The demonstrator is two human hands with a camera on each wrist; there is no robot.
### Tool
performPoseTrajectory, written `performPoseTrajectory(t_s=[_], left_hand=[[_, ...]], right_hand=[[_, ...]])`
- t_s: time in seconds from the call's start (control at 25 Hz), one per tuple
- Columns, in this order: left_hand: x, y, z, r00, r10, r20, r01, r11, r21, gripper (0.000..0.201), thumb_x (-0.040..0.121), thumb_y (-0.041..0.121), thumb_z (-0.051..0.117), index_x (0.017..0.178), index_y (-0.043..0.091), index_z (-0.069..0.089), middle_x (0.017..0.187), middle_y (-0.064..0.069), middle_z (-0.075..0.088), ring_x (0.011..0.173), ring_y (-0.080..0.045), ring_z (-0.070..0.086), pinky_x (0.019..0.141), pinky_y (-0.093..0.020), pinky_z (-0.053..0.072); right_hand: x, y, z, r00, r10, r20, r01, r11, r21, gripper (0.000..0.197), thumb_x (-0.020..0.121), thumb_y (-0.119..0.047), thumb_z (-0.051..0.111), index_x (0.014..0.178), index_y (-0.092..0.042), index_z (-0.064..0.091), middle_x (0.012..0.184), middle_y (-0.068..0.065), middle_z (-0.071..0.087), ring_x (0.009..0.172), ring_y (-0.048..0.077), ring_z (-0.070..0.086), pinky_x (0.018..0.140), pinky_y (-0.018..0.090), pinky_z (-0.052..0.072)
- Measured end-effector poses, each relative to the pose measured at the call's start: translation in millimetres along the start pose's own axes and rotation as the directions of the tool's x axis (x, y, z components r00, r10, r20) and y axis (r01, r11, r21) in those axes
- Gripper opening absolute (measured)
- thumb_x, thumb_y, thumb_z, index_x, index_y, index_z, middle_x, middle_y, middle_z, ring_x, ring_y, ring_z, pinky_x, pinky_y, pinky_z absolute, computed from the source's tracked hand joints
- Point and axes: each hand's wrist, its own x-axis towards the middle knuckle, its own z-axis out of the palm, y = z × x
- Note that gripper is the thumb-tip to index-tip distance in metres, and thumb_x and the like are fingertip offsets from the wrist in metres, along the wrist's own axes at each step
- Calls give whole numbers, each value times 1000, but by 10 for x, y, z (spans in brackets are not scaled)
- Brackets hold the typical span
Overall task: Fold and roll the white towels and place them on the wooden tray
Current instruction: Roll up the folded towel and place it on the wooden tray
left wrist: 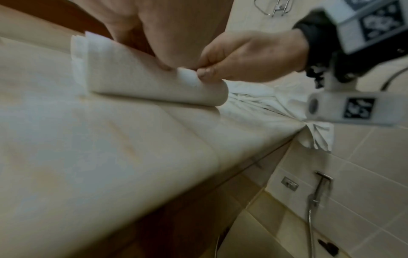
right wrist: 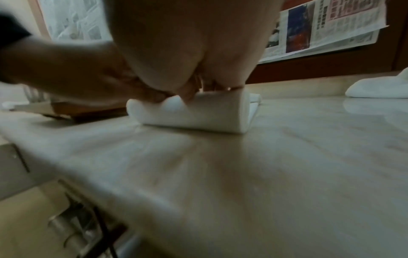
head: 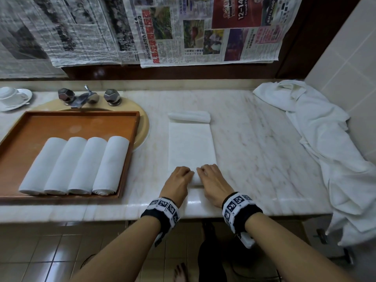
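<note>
A wooden tray (head: 130,127) sits at the left of the marble counter (head: 254,143), partly over a sink basin (head: 143,127). In the tray lie four rolled white towels (head: 75,165) side by side, touching, filling its near half; the far half of the tray is bare wood.

To the right of the tray, a folded white towel (head: 191,147) lies flat in a long strip running from near to far. Its near end is rolled up, and both hands sit on that roll. The left hand (head: 177,183) curls its fingers (left wrist: 163,64) over the left part of the roll; the right hand (head: 213,182) pinches the right part, with fingers (left wrist: 205,72) bent and pressed into the cloth. The roll rests on the counter close to its near edge.

At the far end of the strip lies another small rolled towel (head: 189,116), just touching it. A heap of loose white towels (head: 325,143) spreads along the right side of the counter and hangs over its edge. A cup and saucer (head: 14,97) stand far left, beside the tap (head: 85,97). Newspaper sheets (head: 183,31) hang on the far wall.
</note>
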Motion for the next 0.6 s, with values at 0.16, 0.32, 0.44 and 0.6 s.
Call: performPoseTrajectory(t_s=[0.16, 0.32, 0.44, 0.6], left_hand=[[339, -63, -92, 976, -80, 203, 62, 994, 93, 36, 87, -5, 47, 117, 4, 64, 118, -10, 58, 112, -27, 50, 88, -39, 48], [306, 26, -120, 994, -82, 71, 75, 993, 94, 29, 86, -5, 53, 110, 5, 65, 113, -8, 59, 106, -26, 52, 78, -36, 52], [61, 64, -55, 992, 22, -126, -18, 999, 36, 20, 76, -4, 70, 94, 7, 67, 96, -7, 63, 90, -24, 56, 64, -33, 55], [-15, 33, 41, 994, 9, -107, -10, 1000, -9, 40, 65, -13, 70, 101, 3, 68, 98, -11, 63, 95, -22, 52, 62, -30, 55]], right_hand=[[-54, -70, 173, 985, -40, -167, 27, 997, -75, 68, 59, 5, 72, 124, 2, 50, 113, 16, 58, 103, 31, 49, 98, 44, 49], [132, 65, 49, 994, -49, -94, 53, 998, 43, 46, 63, 11, 68, 108, 2, 64, 98, 18, 65, 86, 37, 62, 81, 46, 56], [296, 91, -107, 996, -22, 85, 17, 998, 57, 45, 81, 8, 46, 123, -3, 57, 115, 14, 58, 106, 35, 53, 94, 42, 43], [174, -3, -20, 999, 51, 8, -51, 999, -1, 42, 83, 3, 53, 124, -5, 55, 119, 12, 54, 110, 31, 49, 98, 36, 40]])
